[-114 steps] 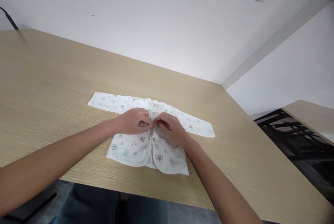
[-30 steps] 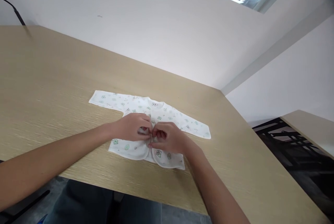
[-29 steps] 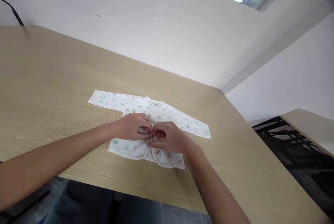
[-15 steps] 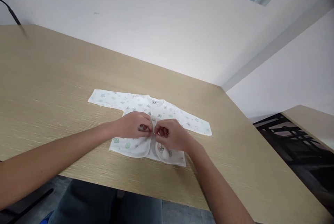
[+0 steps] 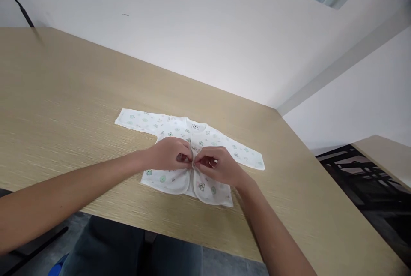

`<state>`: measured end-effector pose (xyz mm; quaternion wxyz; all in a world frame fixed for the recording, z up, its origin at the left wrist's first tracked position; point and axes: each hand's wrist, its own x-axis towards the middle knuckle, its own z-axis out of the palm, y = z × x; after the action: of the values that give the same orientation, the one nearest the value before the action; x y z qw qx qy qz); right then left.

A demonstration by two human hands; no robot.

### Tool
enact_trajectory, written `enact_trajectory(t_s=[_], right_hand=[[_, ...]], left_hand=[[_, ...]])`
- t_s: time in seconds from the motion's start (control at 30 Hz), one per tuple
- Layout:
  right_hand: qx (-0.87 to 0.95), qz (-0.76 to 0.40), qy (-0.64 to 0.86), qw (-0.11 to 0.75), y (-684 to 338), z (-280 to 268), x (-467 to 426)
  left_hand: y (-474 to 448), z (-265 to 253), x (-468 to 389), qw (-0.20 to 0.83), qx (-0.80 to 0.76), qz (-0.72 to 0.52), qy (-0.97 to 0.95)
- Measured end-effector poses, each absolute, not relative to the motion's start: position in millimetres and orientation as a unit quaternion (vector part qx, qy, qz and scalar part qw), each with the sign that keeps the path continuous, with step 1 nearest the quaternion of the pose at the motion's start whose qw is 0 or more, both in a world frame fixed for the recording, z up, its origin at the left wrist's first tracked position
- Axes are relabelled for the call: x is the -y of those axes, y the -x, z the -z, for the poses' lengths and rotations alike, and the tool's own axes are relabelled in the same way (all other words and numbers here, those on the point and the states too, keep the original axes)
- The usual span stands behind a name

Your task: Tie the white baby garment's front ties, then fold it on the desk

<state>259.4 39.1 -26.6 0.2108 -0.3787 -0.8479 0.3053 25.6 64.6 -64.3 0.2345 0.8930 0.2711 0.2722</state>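
A small white baby shirt with green and grey animal prints lies spread out, front side up, its sleeves stretched to both sides. Its neck opening with a printed label faces away from me. My left hand pinches the left front edge at mid-chest. Opposite it, my right hand pinches the right front edge, the fingertips of both hands nearly touching. Below the hands the two rounded front flaps stand slightly apart. Whether a fastener sits between the fingertips is hidden.
The shirt rests on a light wooden table with a white wall behind it. A black cable comes down at the far left. Dark metal framing shows beyond the right edge, and my legs are under the near edge.
The front edges have come closer together between my fingertips, and the right flap now lies flatter. The whole view has shifted slightly.
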Motion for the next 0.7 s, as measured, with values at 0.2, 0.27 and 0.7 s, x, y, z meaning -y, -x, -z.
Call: enact_trajectory(t_s=[0.2,0.27,0.7], right_hand=[[0.863,-0.279,0.375,0.193,-258.9,31.1,-40.3],[0.865,-0.272,0.374,0.194,-260.6,31.7,-41.1],[0.877,-0.249,0.368,0.18,-261.7,35.2,-42.2]], left_hand=[[-23.6,61.2,-66.0,0.255,-0.247,-0.278,-0.893],[-22.9,60.9,-67.1,0.264,-0.243,-0.278,-0.891],[-21.6,62.1,-69.7,0.259,-0.227,-0.279,-0.896]])
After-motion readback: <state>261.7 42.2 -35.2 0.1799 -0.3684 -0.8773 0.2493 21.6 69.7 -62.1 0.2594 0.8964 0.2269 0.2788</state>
